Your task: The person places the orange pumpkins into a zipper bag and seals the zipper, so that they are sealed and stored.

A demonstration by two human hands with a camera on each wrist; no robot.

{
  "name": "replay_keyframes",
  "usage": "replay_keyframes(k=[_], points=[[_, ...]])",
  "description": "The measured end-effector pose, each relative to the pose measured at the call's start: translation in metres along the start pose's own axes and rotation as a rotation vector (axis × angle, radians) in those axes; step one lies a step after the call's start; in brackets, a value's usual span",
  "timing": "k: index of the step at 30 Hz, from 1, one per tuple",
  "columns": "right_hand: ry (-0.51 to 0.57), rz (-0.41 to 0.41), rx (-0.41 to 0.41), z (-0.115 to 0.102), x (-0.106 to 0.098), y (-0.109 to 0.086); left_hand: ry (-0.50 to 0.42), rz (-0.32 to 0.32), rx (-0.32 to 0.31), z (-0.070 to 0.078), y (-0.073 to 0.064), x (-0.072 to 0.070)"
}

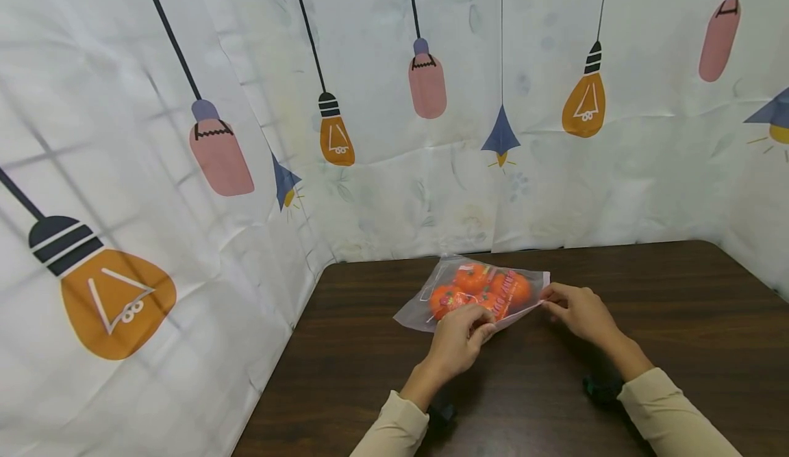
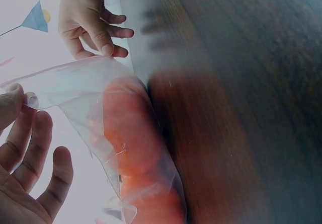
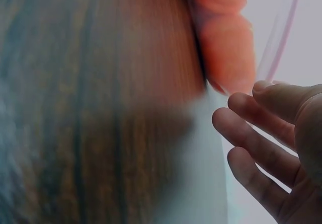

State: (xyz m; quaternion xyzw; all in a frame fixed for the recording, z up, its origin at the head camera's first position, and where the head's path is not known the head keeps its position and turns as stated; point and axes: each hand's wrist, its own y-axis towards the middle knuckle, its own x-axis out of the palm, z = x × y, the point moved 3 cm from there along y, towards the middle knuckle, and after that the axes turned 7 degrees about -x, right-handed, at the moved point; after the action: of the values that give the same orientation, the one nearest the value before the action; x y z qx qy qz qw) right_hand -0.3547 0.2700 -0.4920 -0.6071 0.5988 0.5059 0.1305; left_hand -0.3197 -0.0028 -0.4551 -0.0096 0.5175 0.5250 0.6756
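A clear plastic zip bag (image 1: 419, 313) with pink-red print lies on the table, holding several round orange-red fruits (image 1: 471, 279) that look like tomatoes. At its near edge my left hand (image 1: 459, 337) pinches the plastic between thumb and forefinger; the left wrist view shows the bag's film (image 2: 70, 85) stretched from those fingertips. My right hand (image 1: 576, 310) pinches the bag's right corner, at the end of a pinkish strip (image 3: 284, 38) along its opening edge. The other fingers of the right hand (image 3: 266, 153) are loosely bent and apart from the bag.
The dark brown wooden table (image 1: 345, 361) runs back to a white cloth backdrop (image 1: 394, 203) printed with hanging lamps. Dark wrist-worn devices (image 1: 600, 388) sit below both wrists, by the beige sleeves (image 1: 672, 409).
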Motion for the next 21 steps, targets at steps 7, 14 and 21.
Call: replay_keyframes(k=[7,14,21], points=[[-0.011,0.01,0.031,0.007,-0.005,-0.001,-0.027,0.0,-0.007,-0.001,0.0,-0.002],[-0.027,0.017,0.057,0.016,-0.007,-0.003,-0.044,-0.01,-0.007,-0.002,0.001,-0.002],[-0.029,0.005,0.112,0.02,-0.011,-0.005,-0.055,-0.037,-0.02,-0.002,0.002,-0.002]])
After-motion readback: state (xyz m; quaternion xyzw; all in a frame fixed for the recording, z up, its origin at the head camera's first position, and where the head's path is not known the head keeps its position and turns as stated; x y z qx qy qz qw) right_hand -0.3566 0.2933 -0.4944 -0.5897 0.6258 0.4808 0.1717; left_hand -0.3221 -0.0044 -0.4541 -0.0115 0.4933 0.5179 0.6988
